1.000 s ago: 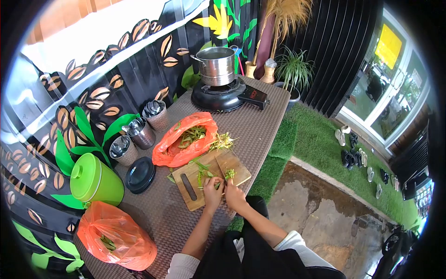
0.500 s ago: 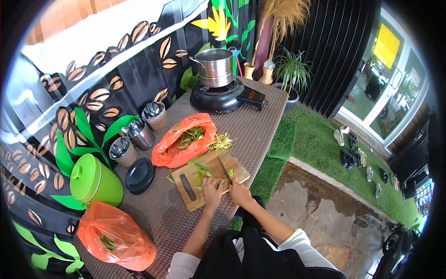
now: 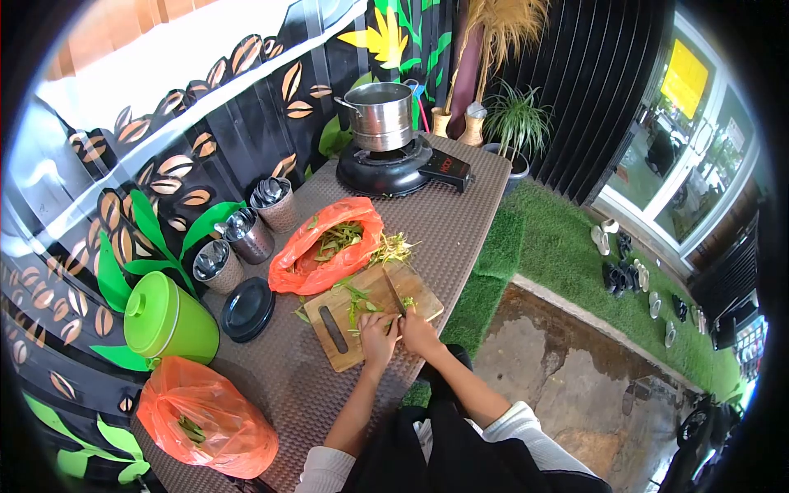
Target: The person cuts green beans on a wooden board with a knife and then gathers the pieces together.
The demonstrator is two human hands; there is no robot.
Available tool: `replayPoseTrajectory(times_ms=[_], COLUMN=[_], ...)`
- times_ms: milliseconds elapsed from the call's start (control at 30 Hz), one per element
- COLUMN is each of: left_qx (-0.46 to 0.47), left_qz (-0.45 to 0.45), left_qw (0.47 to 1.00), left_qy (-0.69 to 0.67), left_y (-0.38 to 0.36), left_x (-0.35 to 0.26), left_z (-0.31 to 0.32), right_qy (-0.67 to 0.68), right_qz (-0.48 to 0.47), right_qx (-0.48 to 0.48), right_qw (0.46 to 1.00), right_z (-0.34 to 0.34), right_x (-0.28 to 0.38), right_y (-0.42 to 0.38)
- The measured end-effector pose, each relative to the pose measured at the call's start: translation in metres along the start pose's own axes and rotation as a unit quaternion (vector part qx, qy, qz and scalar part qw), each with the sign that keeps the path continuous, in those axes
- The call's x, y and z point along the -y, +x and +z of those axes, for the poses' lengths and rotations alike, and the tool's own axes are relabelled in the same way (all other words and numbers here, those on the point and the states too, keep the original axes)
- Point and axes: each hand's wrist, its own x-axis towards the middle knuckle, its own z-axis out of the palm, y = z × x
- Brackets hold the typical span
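A wooden cutting board point(image 3: 345, 355) with a slot handle lies on the table, loose green leaves point(image 3: 356, 294) scattered over it. My right hand point(image 3: 421, 335) is closed around the handle of a knife point(image 3: 393, 289), whose blade points away from me across the board. Close beside it, my left hand point(image 3: 378, 338) presses curled fingers onto leafy green stems on the board. Small chopped green pieces point(image 3: 408, 302) sit by the blade. Just beyond the board, an open orange plastic bag point(image 3: 288, 279) holds more greens, and a pile of pale stems point(image 3: 394, 248) lies beside it.
A steel pot point(image 3: 380, 123) stands on a black portable stove point(image 3: 382, 174) at the table's far end. Along the wall are cutlery cups point(image 3: 275, 209), black plates point(image 3: 246, 311) and a green lidded bucket point(image 3: 173, 320). Another orange bag point(image 3: 205, 419) is at near left.
My right hand has shifted slightly with the knife, drawing a little closer to my left hand. The left hand stays on the greens in almost the same place.
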Motion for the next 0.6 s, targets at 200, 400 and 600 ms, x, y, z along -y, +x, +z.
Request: replayPoseTrajectory(times_ms=[200, 400, 600], left_qx=[0.009, 0.008, 0.008], left_qz=[-0.012, -0.025, -0.047], left_qw=[1.0, 0.999, 0.998], left_qy=[-0.009, -0.027, -0.029], left_y=[0.001, 0.001, 0.002], left_x=[-0.002, -0.002, 0.0], left_z=[-0.003, -0.002, -0.001], right_qy=[-0.026, -0.001, -0.021], right_qz=[0.045, 0.031, 0.018], right_qx=[0.019, 0.013, -0.006], right_qw=[0.998, 0.999, 1.0], right_z=[0.006, 0.002, 0.006], right_x=[0.008, 0.003, 0.009], right_y=[-0.027, 0.004, -0.019])
